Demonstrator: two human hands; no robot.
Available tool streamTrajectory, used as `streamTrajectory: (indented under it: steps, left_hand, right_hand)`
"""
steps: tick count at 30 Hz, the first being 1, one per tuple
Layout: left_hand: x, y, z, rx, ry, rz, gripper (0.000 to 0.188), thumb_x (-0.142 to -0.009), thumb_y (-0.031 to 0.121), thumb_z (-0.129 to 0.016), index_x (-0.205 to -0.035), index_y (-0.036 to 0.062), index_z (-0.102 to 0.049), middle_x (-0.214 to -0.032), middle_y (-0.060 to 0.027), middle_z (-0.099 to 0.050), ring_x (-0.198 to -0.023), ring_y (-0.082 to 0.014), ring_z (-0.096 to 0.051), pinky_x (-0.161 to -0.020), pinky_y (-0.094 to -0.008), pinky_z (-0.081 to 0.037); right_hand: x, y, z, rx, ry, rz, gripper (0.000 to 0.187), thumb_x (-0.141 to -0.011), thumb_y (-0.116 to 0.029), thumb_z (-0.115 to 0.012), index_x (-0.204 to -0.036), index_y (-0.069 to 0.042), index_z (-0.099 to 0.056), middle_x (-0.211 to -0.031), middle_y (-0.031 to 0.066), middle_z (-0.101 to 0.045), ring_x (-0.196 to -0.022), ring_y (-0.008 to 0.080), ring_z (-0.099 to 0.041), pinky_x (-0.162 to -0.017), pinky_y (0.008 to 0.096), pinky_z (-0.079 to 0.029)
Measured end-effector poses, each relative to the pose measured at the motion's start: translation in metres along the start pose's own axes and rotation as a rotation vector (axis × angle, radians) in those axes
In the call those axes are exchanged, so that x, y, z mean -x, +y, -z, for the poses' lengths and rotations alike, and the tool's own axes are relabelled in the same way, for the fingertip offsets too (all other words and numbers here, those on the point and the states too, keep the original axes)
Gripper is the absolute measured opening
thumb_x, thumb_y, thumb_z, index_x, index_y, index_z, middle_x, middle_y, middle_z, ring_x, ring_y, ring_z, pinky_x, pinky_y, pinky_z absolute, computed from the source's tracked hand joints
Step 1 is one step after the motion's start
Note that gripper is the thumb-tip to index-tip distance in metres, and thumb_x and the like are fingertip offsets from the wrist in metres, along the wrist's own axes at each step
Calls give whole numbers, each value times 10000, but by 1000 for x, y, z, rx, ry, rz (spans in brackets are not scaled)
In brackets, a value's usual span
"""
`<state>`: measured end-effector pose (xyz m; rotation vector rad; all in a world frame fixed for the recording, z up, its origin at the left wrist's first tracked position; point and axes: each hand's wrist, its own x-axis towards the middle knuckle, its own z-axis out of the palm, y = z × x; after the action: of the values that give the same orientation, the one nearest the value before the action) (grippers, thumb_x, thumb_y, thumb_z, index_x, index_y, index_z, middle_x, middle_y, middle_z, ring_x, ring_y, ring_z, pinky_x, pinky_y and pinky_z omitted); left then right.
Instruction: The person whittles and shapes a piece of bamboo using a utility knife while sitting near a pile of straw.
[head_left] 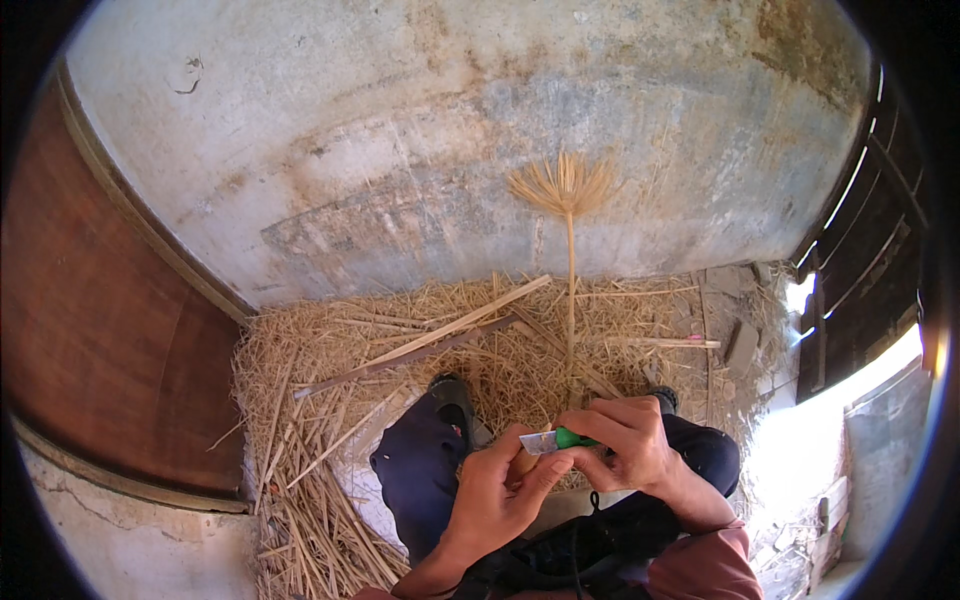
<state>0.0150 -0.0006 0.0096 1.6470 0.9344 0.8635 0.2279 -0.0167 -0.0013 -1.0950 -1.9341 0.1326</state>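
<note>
A slip is judged the chief danger here: the metal end of the green-handled knife (566, 438) is set close above the fingers and thumb of the left hand (495, 492), so a sudden push or a loosened grip could drive its edge into skin. If the tan piece (522, 464) were turned or pinched too lightly, the blade could also be thrown off its line. Were the knife dropped, it could be lost in the straw (480, 375) spread beyond it. By the right hand (630, 440), closed to the right of the blade, the green handle is gripped in bent fingers. By the left hand, part-curled, the tan piece is held just below the blade; whether the blade is touched by its fingertips cannot be told.
</note>
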Motion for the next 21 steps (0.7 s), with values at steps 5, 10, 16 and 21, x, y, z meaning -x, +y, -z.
streamTrajectory:
  steps: [5, 10, 16, 21]
  left_hand:
    - [1, -7, 0, 10, 54, -47, 303, -1000, 252, -812, -954, -2, -654, -545, -7, -395, -515, -68, -341, -476, -303, -301]
    - [2, -10, -4, -87, 119, -84, 386, -976, 272, -843, -833, 13, -594, -533, -8, -384, -511, -56, -335, -463, -294, -301]
    - [4, -12, -5, -51, 120, -70, 290, -985, 266, -831, -959, -12, -754, -587, 40, -579, -542, 12, -449, -470, -253, -310]
    - [4, -7, -6, -72, 103, -57, 332, -990, 295, -824, -901, 0, -698, -556, -10, -478, -527, -37, -402, -469, -288, -329]
  right_hand:
    - [-3, -3, 1, 5, -31, -5, 380, -830, -268, -877, -1128, -65, -758, -752, 55, -668, -563, 259, -660, -493, 369, -508]
    - [-5, -5, 2, 27, -19, 2, 382, -825, -268, -880, -1124, -63, -759, -747, 49, -666, -563, 241, -660, -490, 362, -506]
    - [-2, -5, 1, 62, 10, 13, 383, -804, -266, -888, -1104, -62, -764, -739, 43, -659, -559, 235, -656, -484, 355, -504]
    - [-1, -4, 3, 39, 20, 0, 367, -798, -254, -889, -1082, -56, -768, -727, 49, -654, -556, 246, -653, -482, 363, -505]
